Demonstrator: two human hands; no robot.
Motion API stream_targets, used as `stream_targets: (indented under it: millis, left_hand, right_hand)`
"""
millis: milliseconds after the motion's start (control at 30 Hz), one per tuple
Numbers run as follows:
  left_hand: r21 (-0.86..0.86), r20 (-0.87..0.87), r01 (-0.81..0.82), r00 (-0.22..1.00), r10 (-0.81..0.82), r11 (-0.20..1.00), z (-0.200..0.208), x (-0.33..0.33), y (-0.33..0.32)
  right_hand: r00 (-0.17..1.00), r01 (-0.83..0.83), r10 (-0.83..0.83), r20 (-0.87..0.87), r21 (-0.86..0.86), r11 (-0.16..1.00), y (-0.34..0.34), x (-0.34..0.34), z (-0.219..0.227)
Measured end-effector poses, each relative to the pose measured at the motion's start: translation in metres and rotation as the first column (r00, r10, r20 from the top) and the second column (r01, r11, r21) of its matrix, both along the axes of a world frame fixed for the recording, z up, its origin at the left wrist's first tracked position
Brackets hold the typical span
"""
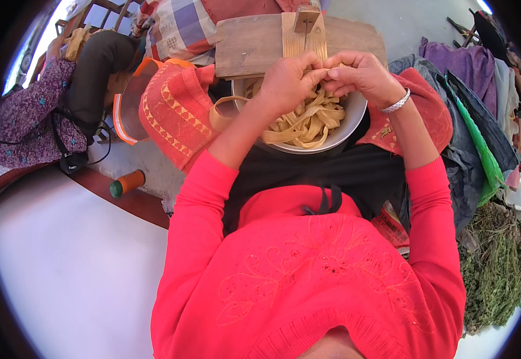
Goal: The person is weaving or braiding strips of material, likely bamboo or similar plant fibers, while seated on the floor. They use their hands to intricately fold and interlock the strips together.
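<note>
Both my hands meet above a metal basin (357,119) heaped with long, flat tan strips (311,122). My left hand (291,81) is closed in a pinch, its fingertips against those of my right hand (359,75), which pinches from the other side. A small bit of tan strip shows between the fingertips; the fingers hide most of it. Beside my left forearm, a loop of the same strip (217,115) hangs over the basin's rim. Just beyond my hands, a wooden board (245,45) lies across the far side, bearing a wooden block (306,18) with a thin metal piece.
Red-orange patterned cloths (173,110) cover my knees on both sides of the basin. An orange roll with a green end (127,183) lies at left. A bundle of dried green stalks (497,266) and piled clothes (464,66) stand at right. A purple patterned garment (39,131) sits far left.
</note>
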State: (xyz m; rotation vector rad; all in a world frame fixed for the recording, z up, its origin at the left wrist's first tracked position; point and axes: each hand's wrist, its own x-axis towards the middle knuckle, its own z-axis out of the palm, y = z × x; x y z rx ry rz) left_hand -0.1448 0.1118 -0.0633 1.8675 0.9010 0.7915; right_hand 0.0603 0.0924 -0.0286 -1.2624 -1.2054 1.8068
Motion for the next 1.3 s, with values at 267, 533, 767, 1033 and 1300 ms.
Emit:
stream_targets:
  millis: [267, 533, 767, 1033, 1300]
  left_hand:
    - [-0.37, 0.045, 0.044, 0.999, -0.03, 0.928, 0.011, -0.009, 0.022]
    - [-0.365, 0.043, -0.122, 0.988, 0.147, 0.923, -0.02, -0.02, 0.059]
    - [-0.301, 0.094, -0.146, 0.979, 0.182, 0.942, -0.036, -0.018, 0.073]
    - [-0.245, 0.094, -0.207, 0.967, 0.236, 0.947, -0.033, -0.016, 0.064]
    - [-0.055, -0.129, -0.287, 0.952, 0.279, 0.956, -0.032, -0.021, 0.036]
  right_hand:
    - [0.978, 0.207, -0.205, -0.031, 0.072, 0.976, 0.012, 0.002, -0.019]
    - [0.923, 0.361, -0.384, 0.026, 0.285, 0.888, 0.032, -0.015, -0.05]
    - [0.871, 0.326, -0.459, 0.175, 0.493, 0.807, 0.036, -0.028, -0.06]
    - [0.797, 0.247, -0.531, 0.287, 0.648, 0.721, 0.03, -0.034, -0.06]
    - [0.536, -0.179, -0.702, 0.469, 0.876, 0.448, -0.002, -0.026, -0.052]
